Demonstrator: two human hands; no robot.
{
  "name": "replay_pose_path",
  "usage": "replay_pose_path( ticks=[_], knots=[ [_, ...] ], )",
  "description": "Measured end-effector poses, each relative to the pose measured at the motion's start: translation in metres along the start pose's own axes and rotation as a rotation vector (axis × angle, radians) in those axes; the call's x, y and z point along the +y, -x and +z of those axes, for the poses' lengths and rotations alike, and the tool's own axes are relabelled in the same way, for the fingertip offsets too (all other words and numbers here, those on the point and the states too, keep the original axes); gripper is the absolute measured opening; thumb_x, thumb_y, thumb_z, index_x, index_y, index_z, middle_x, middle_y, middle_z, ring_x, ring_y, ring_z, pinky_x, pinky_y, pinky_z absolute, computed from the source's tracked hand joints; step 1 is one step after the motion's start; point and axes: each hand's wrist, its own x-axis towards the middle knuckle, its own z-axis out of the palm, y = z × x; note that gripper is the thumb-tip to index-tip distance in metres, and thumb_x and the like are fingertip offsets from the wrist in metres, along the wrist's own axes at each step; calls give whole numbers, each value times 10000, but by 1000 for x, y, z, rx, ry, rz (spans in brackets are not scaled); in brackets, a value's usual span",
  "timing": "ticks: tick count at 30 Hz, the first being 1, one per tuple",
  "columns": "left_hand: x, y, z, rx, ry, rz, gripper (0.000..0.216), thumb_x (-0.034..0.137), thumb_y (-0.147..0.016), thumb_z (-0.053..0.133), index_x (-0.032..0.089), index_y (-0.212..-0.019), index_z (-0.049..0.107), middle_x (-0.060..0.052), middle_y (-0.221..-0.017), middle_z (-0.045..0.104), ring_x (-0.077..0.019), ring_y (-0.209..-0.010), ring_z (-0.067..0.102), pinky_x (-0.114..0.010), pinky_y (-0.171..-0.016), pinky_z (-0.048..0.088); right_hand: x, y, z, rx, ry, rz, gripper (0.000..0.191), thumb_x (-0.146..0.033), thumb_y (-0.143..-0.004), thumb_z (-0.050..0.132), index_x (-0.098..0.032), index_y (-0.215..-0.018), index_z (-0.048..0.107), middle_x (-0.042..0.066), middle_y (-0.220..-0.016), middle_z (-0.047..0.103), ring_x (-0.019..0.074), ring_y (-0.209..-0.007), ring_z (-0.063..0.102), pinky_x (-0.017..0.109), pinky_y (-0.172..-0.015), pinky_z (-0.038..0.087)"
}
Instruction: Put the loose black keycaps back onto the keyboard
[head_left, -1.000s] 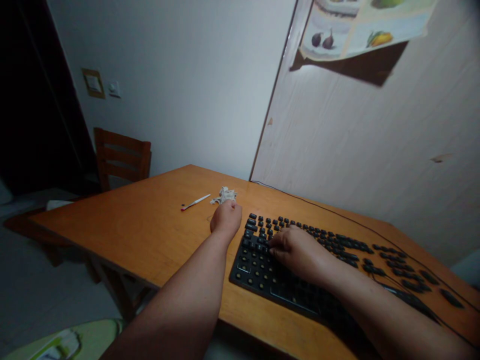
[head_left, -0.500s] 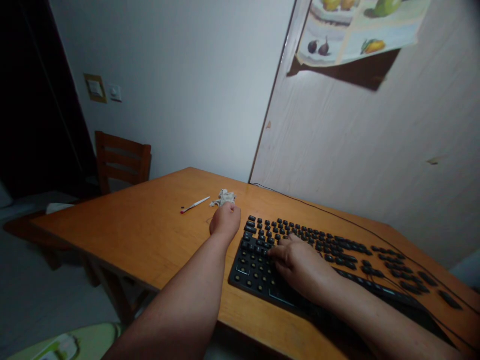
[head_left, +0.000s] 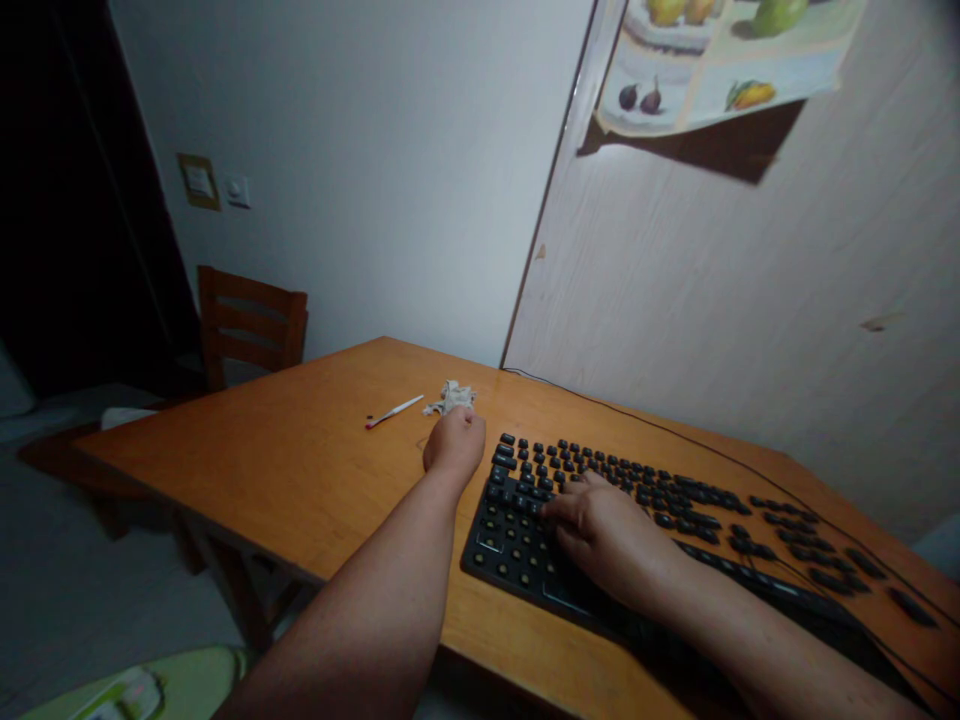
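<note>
A black keyboard (head_left: 517,577) lies on the wooden table, with bare switch positions in its lower rows and keycaps (head_left: 510,497) fitted at the upper left. My right hand (head_left: 600,530) reaches over it from the right, fingers bent and pressed together at a keycap by the end of that fitted row; the fingertips partly hide it. To the left of the keyboard, my left hand (head_left: 455,443) is closed in a fist, and whatever it holds, if anything, is hidden. Just beyond the fist sits a crumpled greyish tissue or cloth (head_left: 456,394).
Several loose black keycaps (head_left: 911,607) are laid out in rows behind and right of the keyboard. A slim white brush-like tool (head_left: 397,411) with a red end lies left of the tissue. A black cable (head_left: 637,411) runs along the wall side. A wooden chair (head_left: 251,325) stands beyond the table.
The whole view has shifted slightly. Both hands stay in nearly the same places relative to the keyboard and table.
</note>
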Motion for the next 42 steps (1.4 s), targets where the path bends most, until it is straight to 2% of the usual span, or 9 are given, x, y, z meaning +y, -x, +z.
replay_pose_path(
  ticks=[11,19,23,25,27,31,35,42],
  knots=[
    [-1,0,0,-11,5,-1,282,411,-848,474,280,-906,717,-39,-893,738,-211,-754,629,-277,-582,350,1,1,-3,-7,5,2,243,-110,-819,531,-214,-831,751,46,-848,703,213,-851,562,363,-885,381],
    [0,0,-1,-24,1,-3,282,389,-856,463,275,-907,716,-47,-915,736,-219,-774,634,-278,-603,375,8,0,-1,21,-60,-16,277,-123,-828,537,-219,-954,765,43,-883,734,213,-875,608,354,-891,409],
    [0,0,-1,-11,-14,15,271,389,-853,461,273,-878,705,-47,-898,735,-221,-758,634,-281,-585,353,35,-12,-7,76,-98,58,260,-181,-871,512,-201,-949,759,56,-948,747,204,-881,636,317,-849,435],
    [0,0,-1,-3,-19,20,271,392,-855,456,271,-863,699,-46,-887,734,-221,-755,633,-282,-586,344,56,-22,-10,75,-92,144,254,-208,-880,509,-192,-946,754,54,-931,748,192,-844,647,285,-772,445],
    [-1,0,-1,3,-14,26,265,399,-853,461,275,-861,695,-41,-882,733,-221,-759,632,-281,-583,337,78,-33,-12,123,-17,303,243,-232,-875,526,-195,-944,756,52,-920,748,190,-849,648,272,-750,437],
    [-2,0,-1,5,9,35,245,404,-843,479,284,-867,691,-25,-857,727,-212,-732,628,-281,-555,313,112,-53,-11,136,38,392,233,-238,-842,574,-176,-953,770,86,-942,745,213,-888,639,278,-744,425],
    [0,2,-2,20,-1,23,238,407,-841,482,287,-828,687,-16,-816,721,-213,-722,624,-289,-554,303,127,-69,-6,113,81,420,232,-269,-829,607,-194,-961,782,95,-964,730,230,-936,614,290,-768,414],
    [-1,1,-2,3,-3,27,239,404,-844,481,281,-825,685,-25,-837,722,-215,-738,625,-287,-571,333,130,-88,-3,60,117,427,239,-378,-820,659,-247,-971,791,91,-1016,706,251,-1016,564,309,-805,398]
  ],
)
